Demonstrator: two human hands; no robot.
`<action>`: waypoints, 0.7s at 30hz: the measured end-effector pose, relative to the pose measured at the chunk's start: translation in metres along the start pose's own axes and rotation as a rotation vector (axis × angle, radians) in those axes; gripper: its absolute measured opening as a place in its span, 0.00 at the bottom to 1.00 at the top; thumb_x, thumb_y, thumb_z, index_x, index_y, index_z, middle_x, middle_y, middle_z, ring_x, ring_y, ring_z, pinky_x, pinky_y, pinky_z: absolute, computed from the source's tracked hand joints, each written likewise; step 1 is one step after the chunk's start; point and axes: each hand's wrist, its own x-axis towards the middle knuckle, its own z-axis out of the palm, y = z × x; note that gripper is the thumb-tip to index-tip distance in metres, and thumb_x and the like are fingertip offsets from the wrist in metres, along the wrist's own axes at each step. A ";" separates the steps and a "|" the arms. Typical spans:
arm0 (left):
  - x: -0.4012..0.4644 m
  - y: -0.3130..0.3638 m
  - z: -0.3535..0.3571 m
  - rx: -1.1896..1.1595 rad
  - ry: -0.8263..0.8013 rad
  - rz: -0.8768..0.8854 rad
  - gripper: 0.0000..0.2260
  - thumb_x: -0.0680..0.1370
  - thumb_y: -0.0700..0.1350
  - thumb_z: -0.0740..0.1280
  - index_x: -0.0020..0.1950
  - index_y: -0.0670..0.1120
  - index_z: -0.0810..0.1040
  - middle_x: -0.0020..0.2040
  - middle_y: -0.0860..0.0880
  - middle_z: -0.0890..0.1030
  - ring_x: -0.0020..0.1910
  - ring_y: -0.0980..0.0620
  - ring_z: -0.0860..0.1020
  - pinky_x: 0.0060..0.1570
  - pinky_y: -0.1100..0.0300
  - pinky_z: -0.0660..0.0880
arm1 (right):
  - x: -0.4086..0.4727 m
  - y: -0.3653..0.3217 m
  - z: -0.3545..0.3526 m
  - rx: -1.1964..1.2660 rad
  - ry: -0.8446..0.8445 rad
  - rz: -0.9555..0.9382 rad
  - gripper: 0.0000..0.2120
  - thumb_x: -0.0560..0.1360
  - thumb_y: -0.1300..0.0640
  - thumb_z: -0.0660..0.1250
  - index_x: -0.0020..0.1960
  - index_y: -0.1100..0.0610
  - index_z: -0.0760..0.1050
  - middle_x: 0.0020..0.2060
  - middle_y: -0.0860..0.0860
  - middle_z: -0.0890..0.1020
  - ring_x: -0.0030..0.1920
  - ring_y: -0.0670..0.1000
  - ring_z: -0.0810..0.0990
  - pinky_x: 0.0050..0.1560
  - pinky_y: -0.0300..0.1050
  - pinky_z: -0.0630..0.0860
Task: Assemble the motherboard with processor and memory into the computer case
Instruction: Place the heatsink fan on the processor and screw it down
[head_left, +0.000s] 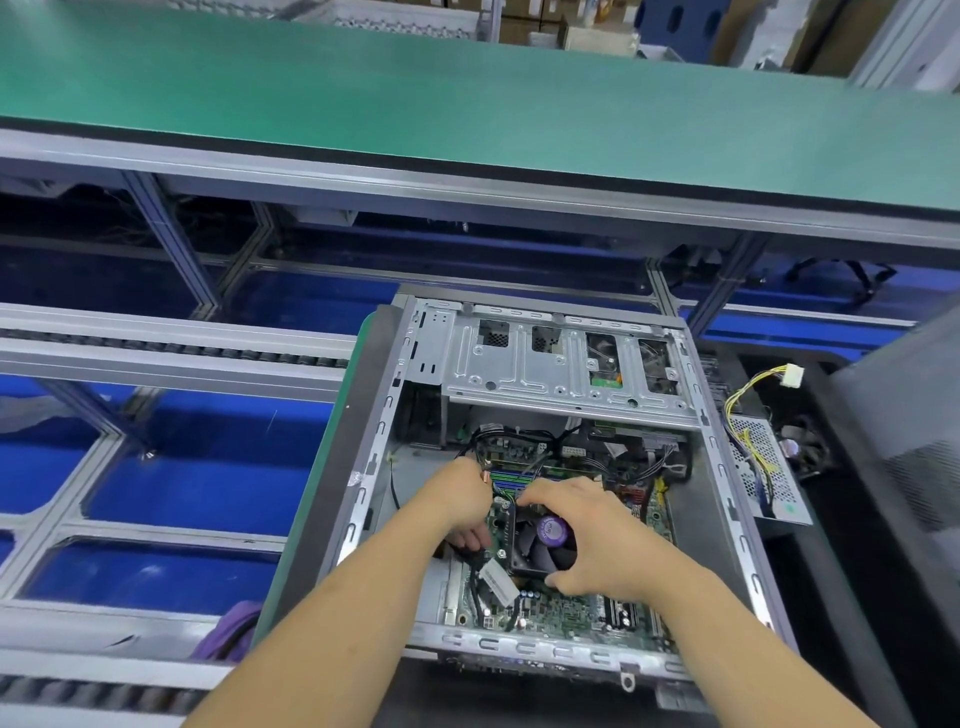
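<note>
An open grey computer case (727, 467) lies on its side in front of me. Inside lies the green motherboard (566, 613) with a black cooler fan (545, 540) that has a purple sticker at its hub. Memory slots (506, 480) sit just beyond the fan. My left hand (462, 499) is at the fan's left side, its fingers curled down near the black cables. My right hand (592, 535) spans the fan from the right, thumb at its near edge and fingers at its far edge. Black cables (519, 441) run across the far side of the board.
A metal drive cage (561, 374) fills the case's far end. A power supply (769, 467) with yellow wires and a white connector (792, 374) lies right of the case. A green conveyor belt (467, 104) runs across the back. Roller rails (156, 348) are at left.
</note>
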 end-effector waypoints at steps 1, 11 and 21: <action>-0.001 0.001 0.000 -0.032 -0.033 -0.021 0.15 0.84 0.41 0.49 0.66 0.34 0.64 0.44 0.34 0.84 0.29 0.46 0.80 0.33 0.58 0.77 | 0.000 -0.001 0.000 0.001 0.009 -0.001 0.39 0.67 0.51 0.76 0.72 0.36 0.62 0.66 0.29 0.65 0.69 0.40 0.58 0.74 0.51 0.61; -0.014 -0.006 -0.003 0.012 -0.173 -0.066 0.14 0.81 0.38 0.48 0.61 0.34 0.66 0.32 0.41 0.84 0.24 0.48 0.79 0.26 0.59 0.77 | 0.001 -0.001 0.001 -0.006 0.040 0.064 0.39 0.66 0.49 0.76 0.71 0.34 0.62 0.72 0.42 0.67 0.72 0.50 0.63 0.73 0.54 0.65; -0.008 -0.013 0.001 0.169 -0.216 -0.170 0.16 0.79 0.38 0.49 0.50 0.32 0.74 0.31 0.42 0.83 0.24 0.47 0.79 0.29 0.58 0.79 | 0.003 -0.006 0.001 -0.106 0.019 0.018 0.40 0.68 0.52 0.75 0.76 0.41 0.63 0.79 0.42 0.60 0.76 0.46 0.55 0.77 0.56 0.56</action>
